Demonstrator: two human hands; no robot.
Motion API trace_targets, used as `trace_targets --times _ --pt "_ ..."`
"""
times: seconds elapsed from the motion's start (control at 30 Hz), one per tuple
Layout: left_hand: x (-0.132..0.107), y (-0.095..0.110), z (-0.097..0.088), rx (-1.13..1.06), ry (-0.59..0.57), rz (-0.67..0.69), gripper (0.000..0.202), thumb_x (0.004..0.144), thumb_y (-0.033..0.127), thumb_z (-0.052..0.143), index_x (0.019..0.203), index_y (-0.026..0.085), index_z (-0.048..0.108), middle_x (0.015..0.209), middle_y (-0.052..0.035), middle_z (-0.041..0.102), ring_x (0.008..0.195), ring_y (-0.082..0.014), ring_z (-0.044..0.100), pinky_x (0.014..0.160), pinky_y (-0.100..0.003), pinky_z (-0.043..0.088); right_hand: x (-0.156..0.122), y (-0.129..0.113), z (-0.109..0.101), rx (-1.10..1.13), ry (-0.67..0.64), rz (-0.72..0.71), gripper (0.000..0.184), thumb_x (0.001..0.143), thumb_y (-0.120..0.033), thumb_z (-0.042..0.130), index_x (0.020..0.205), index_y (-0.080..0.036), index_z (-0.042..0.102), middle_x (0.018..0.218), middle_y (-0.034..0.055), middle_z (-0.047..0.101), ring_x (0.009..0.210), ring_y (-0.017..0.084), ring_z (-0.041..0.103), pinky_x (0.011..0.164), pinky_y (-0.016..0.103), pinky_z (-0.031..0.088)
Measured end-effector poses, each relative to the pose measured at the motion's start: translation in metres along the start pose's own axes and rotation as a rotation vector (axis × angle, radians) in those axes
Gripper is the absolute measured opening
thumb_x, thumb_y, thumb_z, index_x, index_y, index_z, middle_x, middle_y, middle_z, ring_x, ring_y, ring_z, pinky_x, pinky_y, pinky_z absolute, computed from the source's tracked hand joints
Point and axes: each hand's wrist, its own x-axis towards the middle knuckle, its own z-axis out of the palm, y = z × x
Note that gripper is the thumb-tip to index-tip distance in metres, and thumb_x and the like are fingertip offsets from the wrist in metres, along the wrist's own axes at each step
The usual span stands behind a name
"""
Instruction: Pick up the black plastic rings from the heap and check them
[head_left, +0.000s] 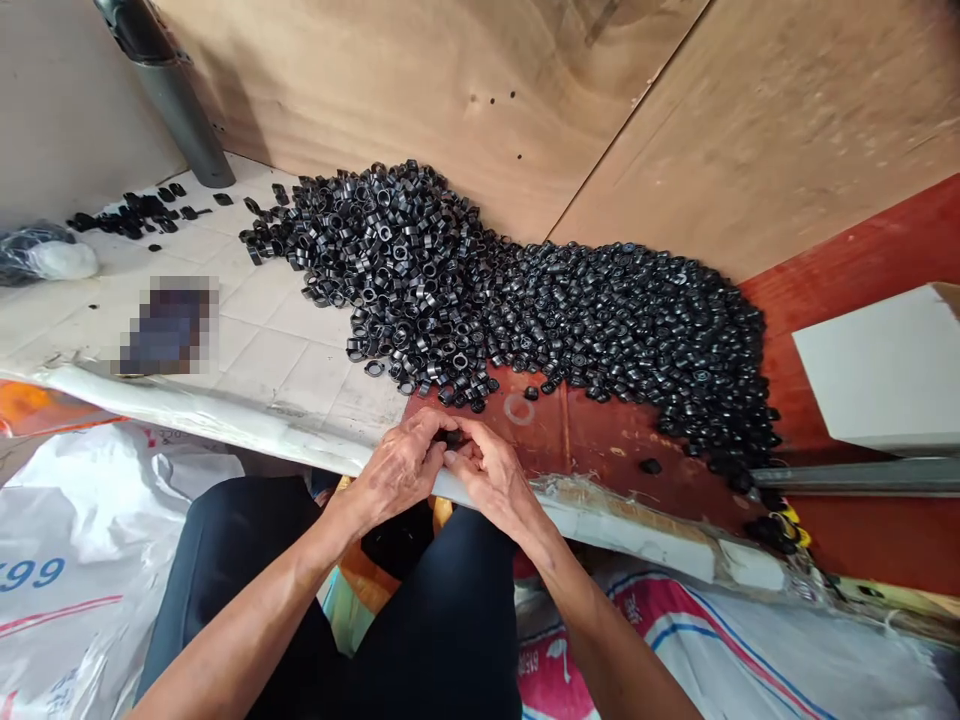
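My left hand [405, 458] and my right hand [486, 462] meet at the front edge of the table. Between their fingertips is a small black plastic part [450, 437], mostly covered by the fingers, so its exact shape is hidden. Both hands are closed in a pinch around it. Just beyond them lies a large heap of black plastic rings [397, 260]. It runs into a second heap of small round black caps [630, 310] on the right. One loose black cap [650, 466] rests on the red surface to the right of my hands.
A dark upright tube [187, 120] stands at the back left, near scattered black pieces [135, 213]. A blurred-out flat object [166, 328] lies on the white tiles. At the right is a white box [885, 370]. An open bag with black contents [397, 545] sits between the knees.
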Motion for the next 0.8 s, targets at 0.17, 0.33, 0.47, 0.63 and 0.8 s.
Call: trace_targets --times 0.17,0.33,0.47,0.63,0.8 --pt "-0.027 0.018 -0.009 -0.101 -0.003 0.041 0.027 0.1 0.011 0.051 0.12 0.024 0.064 0.118 -0.0093 0.074 0.112 -0.0223 0.072 0.097 -0.035 0.057 -0.021 -0.01 0.0 0.161 -0.114 0.08 0.032 0.084 -0.019 0.069 0.116 -0.021 0.07 0.094 0.0028 0.073 0.076 0.018 0.067 0.07 0.029 0.057" --pt "-0.046 0.024 -0.028 -0.135 -0.134 -0.044 0.016 0.103 0.026 0.057 0.094 0.022 0.07 0.098 -0.0093 0.077 0.089 -0.0219 0.073 0.081 -0.032 0.058 -0.04 -0.029 -0.01 0.043 -0.343 -0.065 0.028 0.085 -0.011 0.068 0.109 -0.025 0.073 0.096 0.0011 0.072 0.076 0.016 0.067 0.072 0.027 0.055" --pt "-0.029 0.012 -0.027 -0.016 0.058 -0.252 0.026 0.099 0.04 0.064 0.082 0.021 0.067 0.069 -0.0002 0.067 0.057 -0.0142 0.059 0.056 -0.025 0.047 -0.02 -0.011 -0.019 -0.023 -0.077 -0.074 0.016 0.089 -0.016 0.066 0.103 -0.023 0.07 0.096 0.0017 0.071 0.073 0.015 0.065 0.068 0.026 0.053" --pt "0.02 -0.013 0.0 0.068 0.26 -0.253 0.025 0.084 0.025 0.076 0.108 0.022 0.072 0.079 0.0008 0.069 0.064 -0.0168 0.063 0.065 -0.028 0.052 0.029 0.031 -0.02 -0.322 0.326 -0.136 0.015 0.086 -0.019 0.066 0.101 -0.02 0.064 0.098 0.0085 0.068 0.084 0.023 0.065 0.079 0.037 0.055" --pt "0.045 -0.021 0.015 0.208 0.19 -0.198 0.025 0.088 0.018 0.07 0.112 0.023 0.073 0.072 0.0016 0.066 0.069 -0.02 0.065 0.077 -0.032 0.054 0.039 0.037 -0.01 -0.468 0.285 -0.211 0.015 0.091 -0.019 0.063 0.105 -0.019 0.066 0.104 0.0124 0.069 0.092 0.027 0.066 0.082 0.038 0.054"
